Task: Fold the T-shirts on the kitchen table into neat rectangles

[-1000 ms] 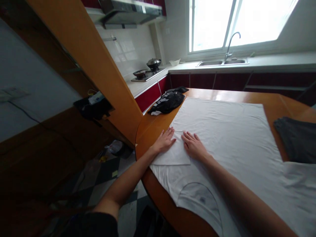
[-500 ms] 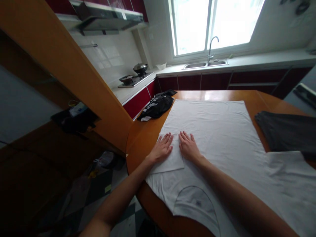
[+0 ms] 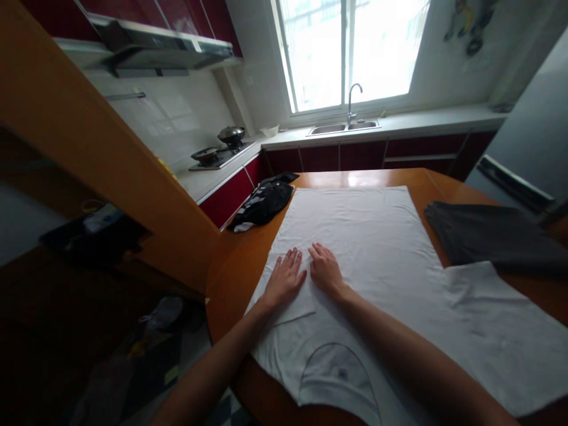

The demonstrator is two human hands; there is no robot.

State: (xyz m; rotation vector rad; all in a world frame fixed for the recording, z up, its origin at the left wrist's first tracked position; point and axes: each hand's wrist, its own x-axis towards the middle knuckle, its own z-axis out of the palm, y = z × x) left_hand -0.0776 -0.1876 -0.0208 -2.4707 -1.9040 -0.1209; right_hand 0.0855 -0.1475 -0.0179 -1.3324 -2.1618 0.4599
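A white T-shirt (image 3: 373, 236) lies spread on the wooden table, its neckline toward me. The sleeve on the left side is folded inward over the shirt body, while the sleeve (image 3: 479, 284) on the right reaches outward. On the folded sleeve rests my left hand (image 3: 285, 279), flat with its fingers stretched out. Close beside it, at the sleeve's inner edge, my right hand (image 3: 326, 269) lies on the shirt with its fingers extended and slightly bent. Neither hand grips the cloth.
Dark grey folded cloth (image 3: 492, 234) lies on the table's right side. A black garment with white patches (image 3: 261, 202) lies at the far left. Beyond the wooden table (image 3: 235, 266) are a stove with pans (image 3: 231, 136) and a sink (image 3: 341, 128). An orange wooden post (image 3: 133, 171) stands at left.
The view has turned somewhat to the right, so the scene sits further left. Both hands stay on the shirt by the folded sleeve; the right hand's fingers are drawn closer together.
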